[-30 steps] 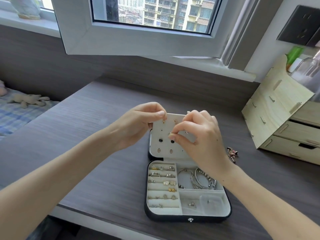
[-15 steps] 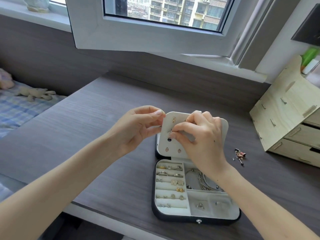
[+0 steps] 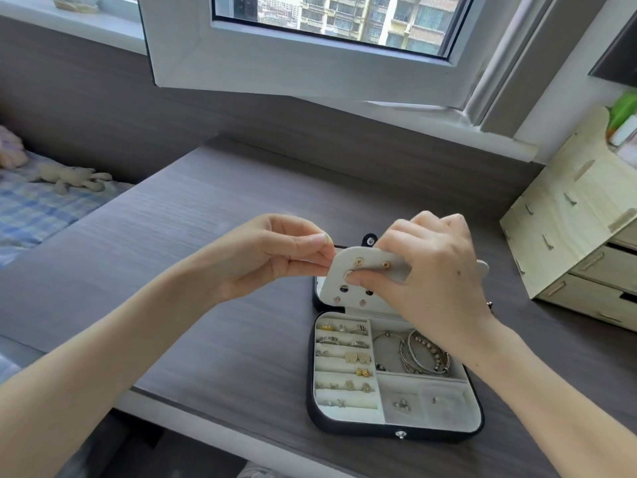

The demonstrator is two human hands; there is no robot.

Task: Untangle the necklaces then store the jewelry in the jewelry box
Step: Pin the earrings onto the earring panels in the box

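Note:
A black jewelry box (image 3: 396,431) lies open on the grey desk, its cream tray holding several rings, stud earrings and silver bangles (image 3: 422,353). From its lid a cream earring flap (image 3: 370,267) with gold studs is bent forward. My left hand (image 3: 275,253) pinches the flap's left edge between thumb and fingers. My right hand (image 3: 431,270) curls over the flap from the right, its thumb and fingertip pinching at one of the flap's holes; what it pinches is hidden.
A pale wooden drawer organiser (image 3: 579,243) stands at the right of the desk. An open window sash (image 3: 275,50) hangs above the desk's back. A bed with a plaid sheet (image 3: 38,205) and soft toys lies at the left.
The earring flap has been bent further forward and down between both hands. The view has shifted, so the box sits further right and lower in frame.

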